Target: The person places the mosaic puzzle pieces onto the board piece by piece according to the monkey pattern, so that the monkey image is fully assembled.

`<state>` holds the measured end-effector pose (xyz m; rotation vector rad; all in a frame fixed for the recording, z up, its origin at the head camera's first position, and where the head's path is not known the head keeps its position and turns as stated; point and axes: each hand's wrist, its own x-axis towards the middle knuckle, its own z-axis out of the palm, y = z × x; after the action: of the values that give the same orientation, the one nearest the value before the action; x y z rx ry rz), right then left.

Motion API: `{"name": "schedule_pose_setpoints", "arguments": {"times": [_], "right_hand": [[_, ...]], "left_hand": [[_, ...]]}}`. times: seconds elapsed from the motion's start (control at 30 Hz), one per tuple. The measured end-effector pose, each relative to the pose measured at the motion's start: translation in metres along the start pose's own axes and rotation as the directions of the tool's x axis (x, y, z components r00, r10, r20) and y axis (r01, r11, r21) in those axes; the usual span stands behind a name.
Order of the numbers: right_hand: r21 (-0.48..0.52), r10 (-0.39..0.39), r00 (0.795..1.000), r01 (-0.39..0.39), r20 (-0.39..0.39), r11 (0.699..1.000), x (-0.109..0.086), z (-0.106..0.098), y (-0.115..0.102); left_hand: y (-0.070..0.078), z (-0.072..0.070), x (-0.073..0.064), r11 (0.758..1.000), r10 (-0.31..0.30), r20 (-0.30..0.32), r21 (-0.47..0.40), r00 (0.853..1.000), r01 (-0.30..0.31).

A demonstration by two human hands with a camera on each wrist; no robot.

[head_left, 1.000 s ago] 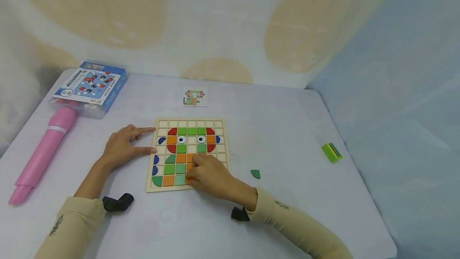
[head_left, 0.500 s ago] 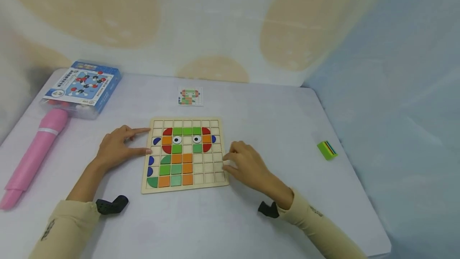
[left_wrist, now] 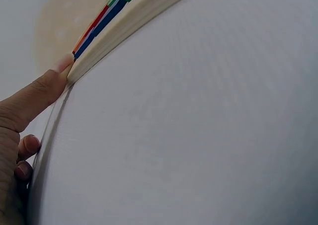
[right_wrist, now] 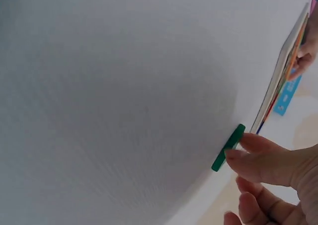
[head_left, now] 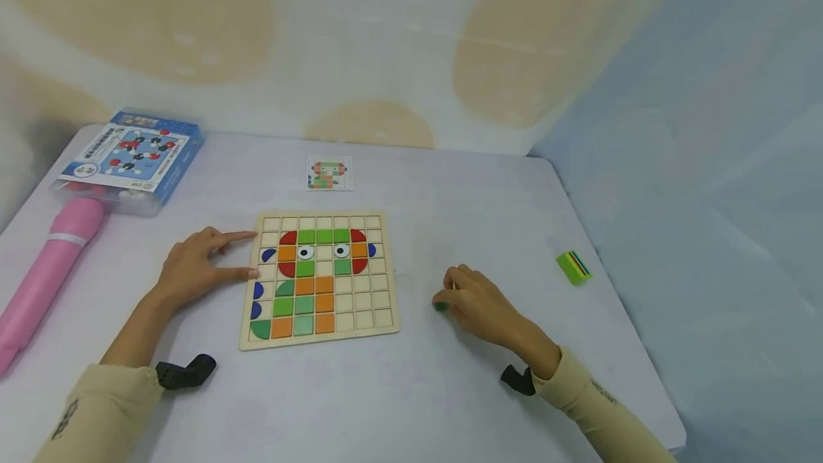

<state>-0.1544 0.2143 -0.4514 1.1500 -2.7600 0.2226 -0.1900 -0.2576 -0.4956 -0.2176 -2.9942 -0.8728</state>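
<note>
A square wooden grid board (head_left: 363,302) lies on the table, its left and middle cells filled with red, orange, green and blue tiles and two eye tiles. My left hand (head_left: 186,269) rests against the board's left edge with thumb and index finger stretched out and spread apart. Right of the board, my right hand (head_left: 481,306) pinches a green quarter-circle tile (right_wrist: 228,148) between thumb and index finger, low over the tabletop. In the head view most of this tile is hidden by the fingers. The left wrist view shows the left thumb (left_wrist: 42,91) at the board's corner.
Behind the board lies a small pattern card (head_left: 330,173). A molecule-model box (head_left: 128,159) and a pink microphone-like object (head_left: 48,277) are at the left. A small stack of green, yellow and dark pieces (head_left: 574,268) sits near the right table edge.
My right hand has left the board, moved right and taken hold of the green quarter-circle tile. An orange tile shows in the bottom row where that hand was. The left hand keeps its place.
</note>
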Motion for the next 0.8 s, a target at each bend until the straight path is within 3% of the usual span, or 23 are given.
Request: {"name": "schedule_pose_setpoints", "arguments": {"times": [0.07, 0.17, 0.37, 0.8], "right_hand": [[-0.029, 0.002, 0.999, -0.003, -0.036, 1.0, 0.001, 0.002, 0.0004], [-0.047, 0.074, 0.995, -0.077, -0.06, 0.996, 0.0013, 0.0029, -0.0011], [-0.043, 0.193, 0.981, -0.194, -0.021, 0.98, -0.0032, 0.0025, -0.0067], [0.029, 0.124, 0.992, -0.124, -0.001, 0.992, -0.0031, 0.0007, -0.0015]], "left_hand": [[-0.0012, 0.0002, -0.0013, 1.0, -0.001, -0.004, -0.002, 1.0, 0.001], [-0.0023, 0.0003, -0.0021, 1.0, 0.002, -0.01, -0.006, 1.0, -0.002], [-0.0006, 0.0023, 0.0013, 1.0, 0.013, -0.005, -0.015, 1.0, -0.013], [-0.0008, -0.0008, -0.0012, 1.0, -0.009, -0.005, -0.001, 1.0, 0.009]]}}
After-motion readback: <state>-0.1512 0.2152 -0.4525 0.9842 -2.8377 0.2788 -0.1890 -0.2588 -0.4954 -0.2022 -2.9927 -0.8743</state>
